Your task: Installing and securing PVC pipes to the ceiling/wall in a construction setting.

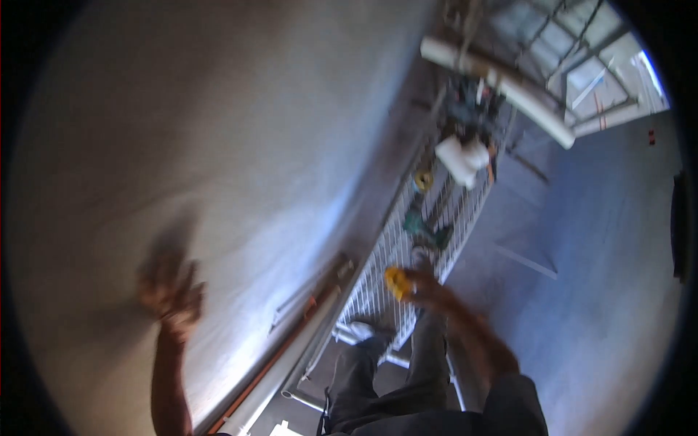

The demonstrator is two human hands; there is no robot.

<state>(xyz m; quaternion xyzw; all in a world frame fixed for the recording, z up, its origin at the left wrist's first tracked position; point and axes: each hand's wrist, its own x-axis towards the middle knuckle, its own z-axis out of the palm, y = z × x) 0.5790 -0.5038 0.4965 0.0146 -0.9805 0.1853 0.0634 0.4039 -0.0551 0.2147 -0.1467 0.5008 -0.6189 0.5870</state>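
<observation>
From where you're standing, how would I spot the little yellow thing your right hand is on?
Find the white wire platform running along the foot of the big pale wall. Near its close end, just above the person's legs, the right hand is at a small yellow object. It is plain bright yellow and nearest; the other yellow item farther along is ring-shaped.

A white-coated metal wire platform [436, 225] is showing a smooth finish. Left of it, the wall [218, 145] is looking matt, pale and plastered. On it, a yellow object [396, 281] is appearing plastic; dark trousers [363, 378] below are looking like matt cloth.
</observation>
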